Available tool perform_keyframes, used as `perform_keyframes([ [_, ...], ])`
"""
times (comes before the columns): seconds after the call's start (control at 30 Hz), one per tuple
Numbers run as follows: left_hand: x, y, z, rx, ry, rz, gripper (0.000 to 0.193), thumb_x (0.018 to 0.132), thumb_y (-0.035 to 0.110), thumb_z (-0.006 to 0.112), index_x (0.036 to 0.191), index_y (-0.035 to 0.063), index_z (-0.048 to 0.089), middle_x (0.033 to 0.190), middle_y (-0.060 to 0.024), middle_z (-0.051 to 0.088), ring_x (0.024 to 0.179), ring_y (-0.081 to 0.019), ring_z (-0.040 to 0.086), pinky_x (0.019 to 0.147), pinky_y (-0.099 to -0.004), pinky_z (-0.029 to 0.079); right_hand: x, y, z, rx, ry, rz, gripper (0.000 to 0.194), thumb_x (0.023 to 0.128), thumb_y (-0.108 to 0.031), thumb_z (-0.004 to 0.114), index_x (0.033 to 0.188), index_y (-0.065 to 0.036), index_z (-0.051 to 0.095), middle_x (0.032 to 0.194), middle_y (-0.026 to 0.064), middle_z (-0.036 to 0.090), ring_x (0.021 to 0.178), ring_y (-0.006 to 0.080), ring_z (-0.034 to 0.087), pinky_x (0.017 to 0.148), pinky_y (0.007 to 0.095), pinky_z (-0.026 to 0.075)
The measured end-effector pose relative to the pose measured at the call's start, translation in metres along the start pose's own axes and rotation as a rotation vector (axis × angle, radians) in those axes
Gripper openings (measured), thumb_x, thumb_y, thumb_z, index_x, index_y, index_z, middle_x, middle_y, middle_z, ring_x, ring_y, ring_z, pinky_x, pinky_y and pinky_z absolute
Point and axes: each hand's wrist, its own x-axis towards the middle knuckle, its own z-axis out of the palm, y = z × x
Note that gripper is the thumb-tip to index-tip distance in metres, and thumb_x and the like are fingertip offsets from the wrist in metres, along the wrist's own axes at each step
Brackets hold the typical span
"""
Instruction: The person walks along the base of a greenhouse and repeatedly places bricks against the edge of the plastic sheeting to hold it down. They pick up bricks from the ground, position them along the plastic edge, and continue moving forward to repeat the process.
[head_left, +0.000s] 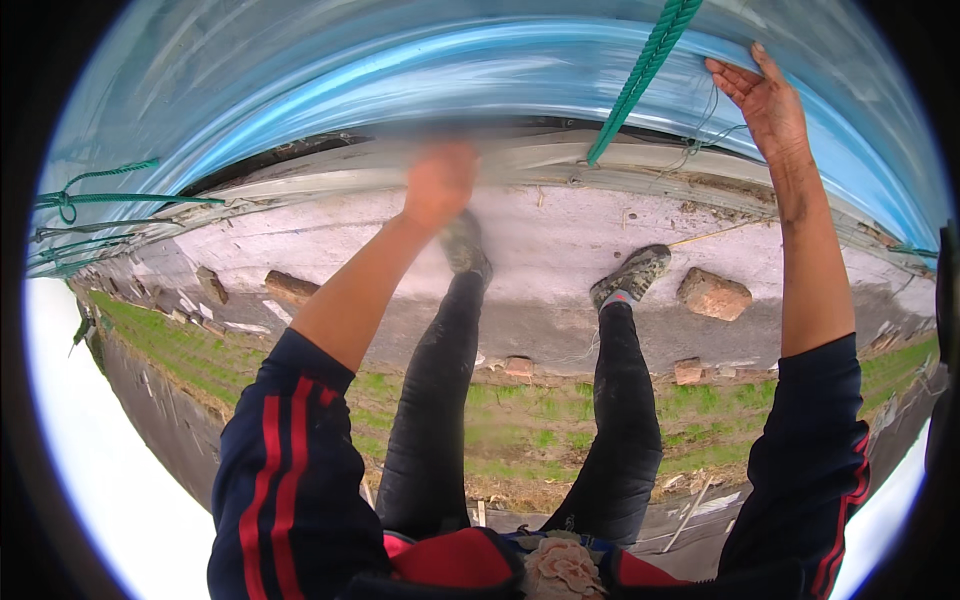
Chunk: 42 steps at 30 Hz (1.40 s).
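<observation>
Blue plastic film (480, 75) stretches in a wide band across the top of the head view, with a brighter rolled fold along it. My right hand (772, 109) lies against this film at the upper right, palm showing, thumb apart from the fingers. Thin loose strings (701, 139) hang just left of it. Motion blurs my left hand (442, 180), which is over the film's lower edge and the pale ground sheet; its fingers and anything in them cannot be made out. A taut green rope (637, 86) crosses the film between both hands.
More green ropes (135, 199) are tied at the far left. Below the film runs a pale ground sheet (540, 225), where my camouflage shoes (634, 274) stand. A brick (714, 294) lies beside the right shoe, another brick (291, 286) to the left. Green seedling rows (525, 420) grow behind.
</observation>
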Motion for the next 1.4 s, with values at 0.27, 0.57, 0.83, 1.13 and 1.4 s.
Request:
perform_keyframes([
  [0.27,0.036,0.023,-0.087,0.186,-0.562,0.050,0.037,0.079,0.039,0.055,0.092,0.0060,0.048,0.065,-0.0130,0.059,0.065,-0.0298,0.060,0.055,-0.0390,0.047,0.019,0.091,-0.038,-0.370,0.025,0.268,0.048,0.087,-0.040,0.045,0.108,0.003,0.053,0.084,0.0144,0.063,0.076,0.0188,0.061,0.068,0.0277,0.047],
  [0.57,0.051,0.033,-0.135,0.068,-0.450,0.054,0.015,0.076,0.011,0.050,0.085,0.0113,0.062,0.074,-0.0117,0.061,0.073,-0.0298,0.060,0.061,-0.0404,0.048,0.116,0.079,-0.116,-1.436,-0.289,0.104,0.049,0.088,-0.042,0.040,0.084,0.003,0.058,0.069,0.0176,0.060,0.060,0.0267,0.056,0.057,0.0349,0.044],
  [0.83,0.049,0.020,-0.099,0.039,-0.301,-0.057,0.009,0.070,0.018,0.060,0.076,0.0131,0.064,0.076,-0.0101,0.061,0.077,-0.0280,0.059,0.065,-0.0386,0.048,-0.045,0.016,-0.016,-2.015,-0.053,-0.097,0.037,0.083,-0.030,0.054,0.105,0.001,0.056,0.071,0.0196,0.057,0.075,0.0309,0.055,0.069,0.0392,0.043],
  [1.13,0.048,0.009,-0.095,0.043,-0.500,-0.091,0.022,0.076,0.031,0.058,0.084,0.0111,0.063,0.085,-0.0084,0.062,0.086,-0.0269,0.059,0.073,-0.0362,0.046,-0.071,-0.027,0.010,-0.770,-0.286,-0.005,0.054,0.081,-0.034,0.057,0.124,-0.004,0.043,0.089,0.0048,0.058,0.082,0.0153,0.054,0.071,0.0286,0.044],
  [1.4,0.026,0.007,-0.077,0.217,-0.334,0.020,0.022,0.080,0.028,0.056,0.083,0.0065,0.059,0.082,-0.0091,0.054,0.076,-0.0277,0.056,0.064,-0.0378,0.047,-0.094,-0.064,-0.014,-1.538,0.069,-0.280,0.024,0.084,-0.022,0.054,0.100,-0.005,0.055,0.079,0.0180,0.063,0.071,0.0294,0.062,0.063,0.0351,0.047],
])
